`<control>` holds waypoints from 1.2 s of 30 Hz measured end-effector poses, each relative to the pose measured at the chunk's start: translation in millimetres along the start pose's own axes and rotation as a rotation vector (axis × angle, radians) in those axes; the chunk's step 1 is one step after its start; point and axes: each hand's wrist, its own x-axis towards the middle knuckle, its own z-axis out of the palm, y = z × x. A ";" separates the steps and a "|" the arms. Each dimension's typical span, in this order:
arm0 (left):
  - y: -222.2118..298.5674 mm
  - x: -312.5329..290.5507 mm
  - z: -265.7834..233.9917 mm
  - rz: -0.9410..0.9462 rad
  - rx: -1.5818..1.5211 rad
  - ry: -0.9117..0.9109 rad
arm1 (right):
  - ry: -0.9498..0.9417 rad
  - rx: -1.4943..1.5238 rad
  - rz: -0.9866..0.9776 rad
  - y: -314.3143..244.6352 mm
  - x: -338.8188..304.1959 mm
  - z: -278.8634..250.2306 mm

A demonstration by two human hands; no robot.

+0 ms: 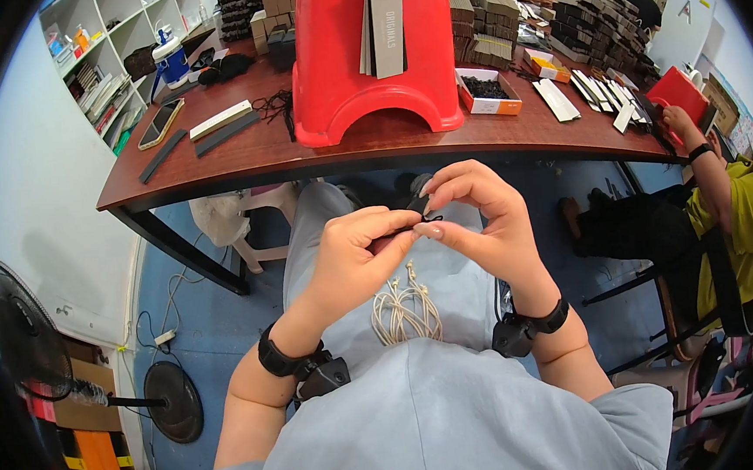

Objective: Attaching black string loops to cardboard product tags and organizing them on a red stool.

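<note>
Above my lap, my left hand (356,252) and my right hand (487,218) meet with their fingertips almost touching. Between them is a thin black cord (432,218), bent in a small loop. The left thumb and forefinger pinch one part of it, and the right thumb and fingers close on the other; the fingers partly hide it. A small dark piece shows just above the cord, too covered to name. Beyond my hands, an upturned red plastic stool (321,73) stands on the table, with long grey hang tags (387,29) hanging on its front.
On the brown table (241,164) lie a phone (161,123), tag strips (220,119), black cords (279,109) and a box of small black pieces (489,92). Stacked tags stand behind. At right sits a person in yellow-green (747,226); a fan (25,329) stands left.
</note>
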 end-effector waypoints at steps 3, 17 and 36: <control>0.1 0.7 3.2 0.104 0.086 0.034 | 0.048 -0.174 -0.062 1.2 -0.7 4.4; 0.8 1.4 4.6 0.216 0.244 0.044 | 0.032 0.006 0.051 12.5 -4.8 3.2; 2.0 1.0 0.8 -0.371 -0.404 -0.120 | -0.005 0.447 0.298 7.8 -4.9 2.9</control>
